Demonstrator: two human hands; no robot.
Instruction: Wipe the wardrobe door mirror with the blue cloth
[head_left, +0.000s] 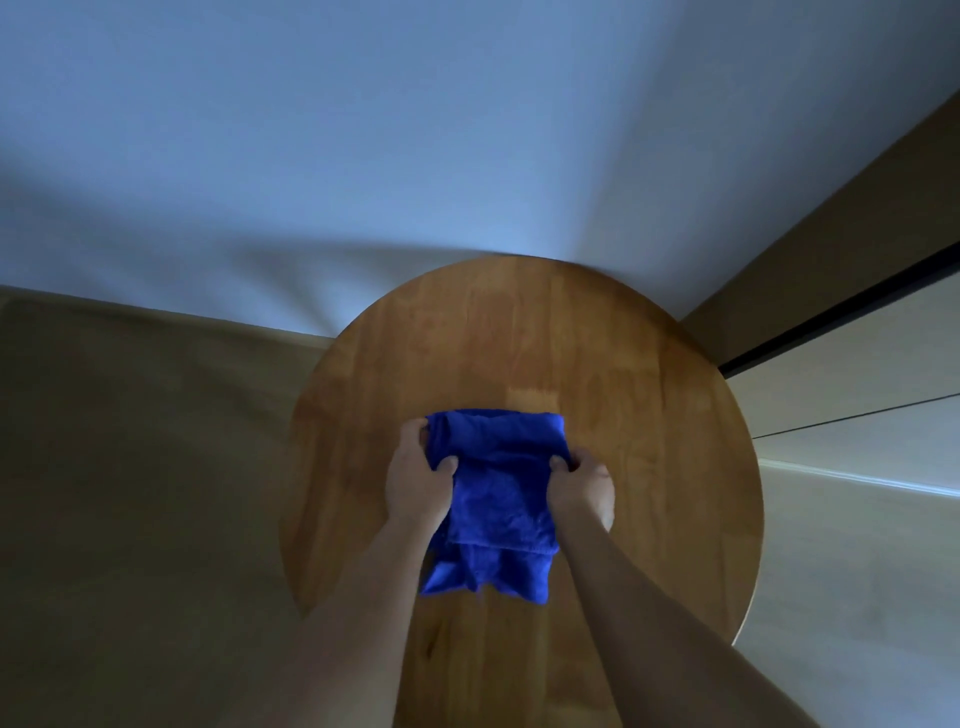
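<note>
1. Beige floor (130, 467), dim and featureless, fills the left side beside the round wooden table (649, 415), whose top butts against a pale blue-grey wall (467, 130) at the far edge.
2. Reaching in from below, the person's left hand (415, 478) pinches the left edge of the folded bright blue cloth (498, 499), thumb on top and fingers curled round the fabric.
3. Folded into a rough rectangle, the blue cloth lies on the near half of the table, its long axis running from the viewer toward the wall; the far end is a neat straight fold, while the near end hangs in loose, uneven layers.
4. On the cloth's right edge the right hand (582, 488) holds the fabric, thumb pressed down and fingers bunched round the edge.
5. Both bare forearms cover the cloth's lower corners and part of the tabletop, and run out of the bottom of the view.
6. Beyond the table on the right stand light panels (857, 374) with a dark vertical strip (841, 317) between them; whether any of them is the wardrobe mirror cannot be told in the low light.
7. Nothing else sits on the tabletop; its right rim catches a thin line of light.
</note>
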